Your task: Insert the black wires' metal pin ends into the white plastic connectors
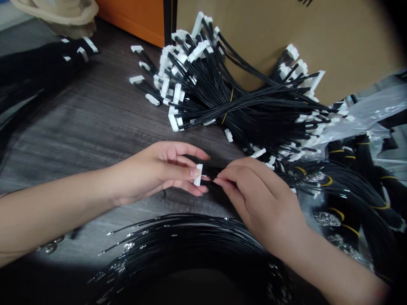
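Observation:
Between the thumb and fingers of my left hand point(168, 169) is a small white connector point(198, 175), held upright with black wires on its right side. My right hand point(257, 195) pinches a thin black wire point(212, 179) just right of the connector, its metal tip pointing at the connector's side. Whether the tip touches the connector is too small to tell. Below both hands lies a curved spread of loose black wires point(190, 228) with shiny metal ends.
A large bundle of black cables point(222, 93) with white connectors lies behind my hands, against a cardboard box point(270, 34). More banded wires point(356, 186) and clear plastic point(372, 110) are at the right. Dark cables point(38, 67) and a beige basket point(63, 12) stand at the left.

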A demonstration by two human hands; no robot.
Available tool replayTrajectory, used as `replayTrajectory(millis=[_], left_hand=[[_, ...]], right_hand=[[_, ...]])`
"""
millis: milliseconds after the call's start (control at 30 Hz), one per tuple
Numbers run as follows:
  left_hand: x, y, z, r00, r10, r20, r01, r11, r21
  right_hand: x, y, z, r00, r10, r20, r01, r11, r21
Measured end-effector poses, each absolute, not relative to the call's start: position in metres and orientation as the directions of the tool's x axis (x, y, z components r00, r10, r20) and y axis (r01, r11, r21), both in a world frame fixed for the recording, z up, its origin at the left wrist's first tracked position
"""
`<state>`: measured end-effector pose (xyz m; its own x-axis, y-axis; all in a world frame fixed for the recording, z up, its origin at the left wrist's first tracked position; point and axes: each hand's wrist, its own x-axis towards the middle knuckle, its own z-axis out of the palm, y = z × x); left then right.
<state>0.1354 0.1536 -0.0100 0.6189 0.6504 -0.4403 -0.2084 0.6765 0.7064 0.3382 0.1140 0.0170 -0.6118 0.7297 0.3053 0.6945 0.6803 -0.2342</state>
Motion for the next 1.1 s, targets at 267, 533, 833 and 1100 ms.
replayTrajectory(millis=[267,533,833,1100], left_hand=[[0.136,0.154,-0.01,0.661,0.624,-0.418,-0.217,0.691,0.689],[0.14,0.151,-0.015,0.679,0.644,-0.354,-0.277,0.67,0.689],[0.14,0.153,-0.017,0.643,0.666,-0.379,-0.308,0.678,0.667],[0.141,0.15,-0.021,0.646,0.681,-0.344,-0.322,0.652,0.686]], right_hand=[[0.334,0.112,0.012,-0.638,0.684,0.353,0.671,0.719,-0.182],[0.336,0.114,0.014,-0.658,0.684,0.316,0.671,0.722,-0.167],[0.3,0.084,0.028,-0.755,0.655,0.033,0.623,0.731,-0.278],[0.287,0.088,0.012,-0.664,0.718,-0.209,0.716,0.53,-0.456]])
